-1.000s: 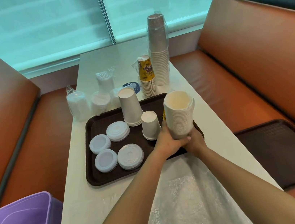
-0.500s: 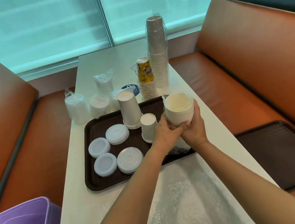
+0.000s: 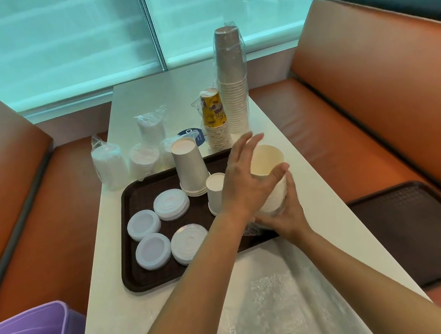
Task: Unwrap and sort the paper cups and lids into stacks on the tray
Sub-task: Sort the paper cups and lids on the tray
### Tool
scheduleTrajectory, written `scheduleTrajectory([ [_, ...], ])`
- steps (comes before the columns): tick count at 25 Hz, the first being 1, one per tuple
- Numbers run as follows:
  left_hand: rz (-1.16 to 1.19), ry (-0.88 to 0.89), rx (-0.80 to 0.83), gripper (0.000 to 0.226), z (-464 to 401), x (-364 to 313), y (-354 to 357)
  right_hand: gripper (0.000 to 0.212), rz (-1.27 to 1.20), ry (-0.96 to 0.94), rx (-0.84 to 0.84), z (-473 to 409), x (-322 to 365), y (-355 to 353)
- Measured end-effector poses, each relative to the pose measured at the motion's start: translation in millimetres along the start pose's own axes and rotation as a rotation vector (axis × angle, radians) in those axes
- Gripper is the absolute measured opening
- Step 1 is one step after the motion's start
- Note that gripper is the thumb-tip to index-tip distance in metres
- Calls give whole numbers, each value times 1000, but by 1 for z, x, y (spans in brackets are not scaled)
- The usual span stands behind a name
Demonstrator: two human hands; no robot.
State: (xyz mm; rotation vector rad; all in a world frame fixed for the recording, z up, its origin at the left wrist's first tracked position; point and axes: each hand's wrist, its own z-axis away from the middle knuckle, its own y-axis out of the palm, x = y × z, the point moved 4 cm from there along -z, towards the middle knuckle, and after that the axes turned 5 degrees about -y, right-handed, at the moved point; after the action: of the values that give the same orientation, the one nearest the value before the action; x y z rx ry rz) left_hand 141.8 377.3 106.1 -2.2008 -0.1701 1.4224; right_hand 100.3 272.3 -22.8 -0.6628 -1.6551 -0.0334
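Clear plastic wrap (image 3: 284,308) lies crumpled on the white table (image 3: 125,307) nearest the person. Beyond it, the right hand (image 3: 285,214) grips the base of a stack of white paper cups (image 3: 270,176), mouths up, cream inside, over the brown tray's (image 3: 144,279) right edge. The left hand (image 3: 244,183) rests spread against the stack's side, fingers straight. On the tray sit four white lid stacks (image 3: 162,226) and two upturned cup stacks (image 3: 191,168). Farther back stand wrapped cups (image 3: 232,80).
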Motion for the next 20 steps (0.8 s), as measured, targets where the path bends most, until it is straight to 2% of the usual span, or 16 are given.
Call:
scheduleTrajectory([
  [2, -146, 70, 96, 51, -3, -9, -2, 116, 96, -112, -69, -3, 13, -7],
  [3, -250, 101, 165, 45, -3, -12, -1, 104, 153, -192, -89, -5, 23, -10],
  [5, -448, 102, 278, 41, -1, -16, 1, 54, 10, -212, -97, -11, 57, -12],
  [7, -569, 118, 303, 36, -1, -18, 0, 19, -275, -101, -114, -17, 79, -19],
  [9, -633, 214, 267, 31, 0, -22, -1, 34, -210, 1, -154, -19, 81, -14],
  [10, -632, 235, 249, 30, 0, -24, -3, 30, -106, -8, -170, -18, 80, -15],
  [11, -633, 226, 249, 31, 1, -26, -5, 26, -4, -43, -172, -16, 80, -15],
  [13, -686, 162, 292, 34, 1, -27, -5, 45, 43, 0, -191, -18, 58, -6],
  [17, -732, 198, 315, 35, 1, -33, -6, 52, -83, 58, -250, -17, 64, -5],
  [20, -700, 235, 300, 33, -1, -31, -7, 79, -115, 33, -166, -16, 61, -4],
])
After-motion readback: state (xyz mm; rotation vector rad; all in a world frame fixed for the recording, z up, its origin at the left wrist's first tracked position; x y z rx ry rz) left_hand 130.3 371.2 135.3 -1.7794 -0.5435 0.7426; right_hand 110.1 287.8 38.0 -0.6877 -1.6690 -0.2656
